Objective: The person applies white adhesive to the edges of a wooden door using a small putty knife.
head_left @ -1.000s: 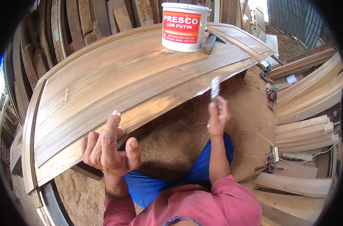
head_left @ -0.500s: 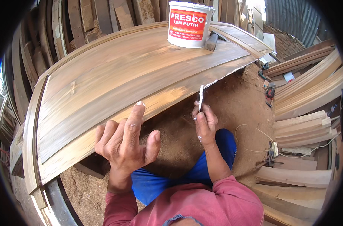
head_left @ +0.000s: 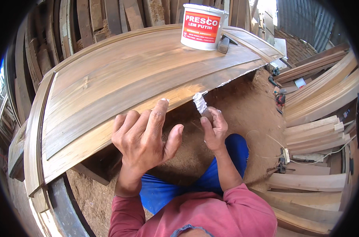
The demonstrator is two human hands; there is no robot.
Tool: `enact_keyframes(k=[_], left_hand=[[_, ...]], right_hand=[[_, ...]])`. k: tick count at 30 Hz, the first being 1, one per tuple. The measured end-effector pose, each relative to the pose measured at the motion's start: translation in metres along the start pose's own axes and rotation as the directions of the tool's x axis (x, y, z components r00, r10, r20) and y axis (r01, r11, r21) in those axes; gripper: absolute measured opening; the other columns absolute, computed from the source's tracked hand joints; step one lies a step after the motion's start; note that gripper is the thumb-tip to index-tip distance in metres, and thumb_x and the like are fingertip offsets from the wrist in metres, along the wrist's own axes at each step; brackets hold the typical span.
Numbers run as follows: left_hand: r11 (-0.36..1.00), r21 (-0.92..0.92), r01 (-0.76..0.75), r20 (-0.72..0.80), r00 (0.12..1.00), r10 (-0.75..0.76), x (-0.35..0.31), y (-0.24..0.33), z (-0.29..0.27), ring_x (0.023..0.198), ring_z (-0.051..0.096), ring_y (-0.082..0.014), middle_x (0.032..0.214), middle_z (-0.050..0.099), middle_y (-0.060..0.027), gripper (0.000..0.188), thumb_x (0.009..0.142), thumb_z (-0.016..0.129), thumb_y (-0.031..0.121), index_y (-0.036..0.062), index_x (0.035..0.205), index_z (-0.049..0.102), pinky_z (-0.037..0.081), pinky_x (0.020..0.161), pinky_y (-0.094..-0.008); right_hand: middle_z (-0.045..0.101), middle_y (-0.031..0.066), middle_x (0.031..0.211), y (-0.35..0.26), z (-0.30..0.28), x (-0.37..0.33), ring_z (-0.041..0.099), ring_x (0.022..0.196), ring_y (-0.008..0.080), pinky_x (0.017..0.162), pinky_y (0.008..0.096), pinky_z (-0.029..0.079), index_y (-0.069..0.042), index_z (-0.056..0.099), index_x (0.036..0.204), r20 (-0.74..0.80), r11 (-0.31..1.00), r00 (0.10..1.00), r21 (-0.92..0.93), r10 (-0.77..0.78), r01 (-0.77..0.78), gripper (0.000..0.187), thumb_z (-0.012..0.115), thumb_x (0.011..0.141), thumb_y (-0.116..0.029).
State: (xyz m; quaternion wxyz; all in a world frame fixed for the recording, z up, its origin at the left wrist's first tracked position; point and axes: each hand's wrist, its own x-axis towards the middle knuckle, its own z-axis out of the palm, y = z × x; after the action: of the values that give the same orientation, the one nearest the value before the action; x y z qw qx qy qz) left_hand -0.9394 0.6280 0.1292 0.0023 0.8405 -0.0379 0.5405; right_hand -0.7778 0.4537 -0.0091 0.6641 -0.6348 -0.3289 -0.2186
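Note:
My right hand (head_left: 215, 127) pinches a small flat glue spreader (head_left: 200, 103) thickly coated with white glue. The spreader's tip is at the near edge of a large wooden panel (head_left: 120, 83). White glue (head_left: 236, 80) lines that edge to the right of the spreader. Over the panel's near left part hovers my left hand (head_left: 142, 136), holding nothing. Its index finger points forward with a white smear on the tip, its thumb is spread away, and the other fingers are bent.
A white bucket (head_left: 202, 29) with a red label stands on the panel's far side, beside a hammer (head_left: 223, 45). Upright boards (head_left: 84, 21) lean behind. Stacked timber (head_left: 313, 132) and a cable (head_left: 325, 160) lie at the right. Sawdust covers the ground (head_left: 258, 102) below.
My left hand has moved right and slightly forward. The spreader has shifted left along the panel edge and turned, so its glue-covered flat face now shows.

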Motion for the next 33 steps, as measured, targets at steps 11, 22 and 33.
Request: enact_keyframes(k=[11, 22, 33], left_hand=[[0.996, -0.071, -0.056, 0.019, 0.998, 0.057, 0.003, -0.003, -0.006, 0.062, 0.053, -0.0206, 0.073, 0.062, -0.0022, 0.042, 0.081, 0.071, 0.038, 0.0049, 0.107, 0.069, 0.04, 0.062, -0.0339], [0.995, -0.096, -0.036, 0.073, 0.996, 0.043, -0.002, -0.001, -0.012, 0.064, 0.052, -0.0231, 0.073, 0.059, -0.0051, 0.044, 0.079, 0.074, 0.037, 0.0058, 0.109, 0.068, 0.041, 0.066, -0.0365], [0.999, -0.01, -0.043, 0.097, 0.994, 0.044, 0.006, 0.009, -0.029, 0.062, 0.055, -0.0205, 0.074, 0.065, -0.0035, 0.047, 0.082, 0.073, 0.037, 0.0027, 0.113, 0.067, 0.042, 0.066, -0.0341]], right_hand=[[0.046, -0.0079, 0.075, 0.017, -0.036, 0.036, 0.039, 0.059, -0.0015, 0.047, 0.016, 0.033, -0.007, 0.056, 0.124, -0.226, 0.939, 0.922, 0.212, 0.315, -0.269, 0.026, 0.057, 0.101, -0.02], [0.05, -0.0082, 0.078, 0.058, -0.053, 0.044, 0.041, 0.059, -0.001, 0.049, 0.0175, 0.034, -0.009, 0.057, 0.122, -0.193, 0.979, 0.959, 0.03, 0.206, -0.204, 0.026, 0.061, 0.099, -0.021], [0.063, -0.0005, 0.09, 0.0, -0.124, 0.118, 0.051, 0.078, 0.0044, 0.073, 0.0215, 0.044, 0.005, 0.067, 0.116, -0.164, 0.995, 0.983, -0.067, -0.082, 0.072, 0.028, 0.063, 0.094, -0.013]])
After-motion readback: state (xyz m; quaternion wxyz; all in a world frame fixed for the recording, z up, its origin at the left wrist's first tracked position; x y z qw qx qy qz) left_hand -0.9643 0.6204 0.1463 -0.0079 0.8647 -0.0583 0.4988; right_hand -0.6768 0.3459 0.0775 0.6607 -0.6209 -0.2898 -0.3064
